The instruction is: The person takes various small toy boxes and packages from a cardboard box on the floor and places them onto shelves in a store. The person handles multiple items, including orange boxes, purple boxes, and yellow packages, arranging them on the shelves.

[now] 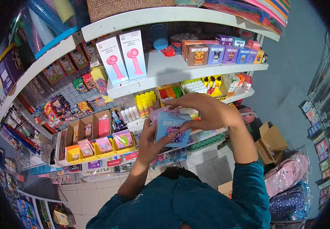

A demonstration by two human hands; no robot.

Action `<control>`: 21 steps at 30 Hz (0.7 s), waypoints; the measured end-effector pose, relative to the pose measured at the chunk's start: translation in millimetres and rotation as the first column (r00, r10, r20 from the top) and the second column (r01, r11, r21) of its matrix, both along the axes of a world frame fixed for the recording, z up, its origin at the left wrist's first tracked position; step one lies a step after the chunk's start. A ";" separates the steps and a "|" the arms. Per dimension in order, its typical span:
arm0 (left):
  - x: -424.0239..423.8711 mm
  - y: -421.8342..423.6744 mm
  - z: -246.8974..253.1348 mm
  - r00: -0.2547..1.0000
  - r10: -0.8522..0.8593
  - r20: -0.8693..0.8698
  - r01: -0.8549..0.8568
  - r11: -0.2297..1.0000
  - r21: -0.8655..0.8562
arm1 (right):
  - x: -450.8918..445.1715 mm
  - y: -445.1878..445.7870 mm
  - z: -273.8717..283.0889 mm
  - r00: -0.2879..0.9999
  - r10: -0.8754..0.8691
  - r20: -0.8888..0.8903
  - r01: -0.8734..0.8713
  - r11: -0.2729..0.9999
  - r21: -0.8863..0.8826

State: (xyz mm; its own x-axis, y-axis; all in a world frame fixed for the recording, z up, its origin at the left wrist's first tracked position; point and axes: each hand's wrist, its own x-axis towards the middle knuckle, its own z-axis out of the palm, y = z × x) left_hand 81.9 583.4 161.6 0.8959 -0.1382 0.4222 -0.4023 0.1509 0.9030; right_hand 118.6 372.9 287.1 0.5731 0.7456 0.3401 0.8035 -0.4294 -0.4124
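Observation:
A light blue toy brick box with printed figures on its front is held tilted in front of me. Behind its upper left edge shows a pink toy brick box, mostly hidden. My left hand grips the blue box from the lower left, thumb across the front and fingers at the side. From the upper right, my right hand lays its thumb on the blue box's front, while its other fingers arch over the top of both boxes. Its fingertip contact behind the boxes is partly hidden.
Similar brick boxes line the right of the white shelf, with two handheld fan boxes at its left. Glue bottles and yellow bins sit lower. An open carton and plastic-wrapped bags are at right.

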 end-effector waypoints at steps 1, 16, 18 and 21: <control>2.0 1.0 1.7 1.000 -0.002 -0.018 0.002 1.000 -0.007 | 5.9 1.0 1.6 1.000 0.021 0.005 -0.021 0.999 -0.036; 50.0 5.2 1.0 0.994 0.099 0.035 -0.101 0.994 0.039 | 57.9 12.9 34.6 0.994 0.061 0.087 -0.056 0.996 -0.066; 56.1 6.8 -4.9 0.997 0.071 -0.011 -0.071 0.997 -0.023 | 77.8 5.1 47.3 0.987 0.036 0.159 -0.032 0.999 -0.027; 53.9 -0.3 6.2 0.989 0.146 0.019 -0.147 0.985 0.091 | 121.2 -12.1 59.0 0.932 0.025 0.363 -0.076 0.989 0.126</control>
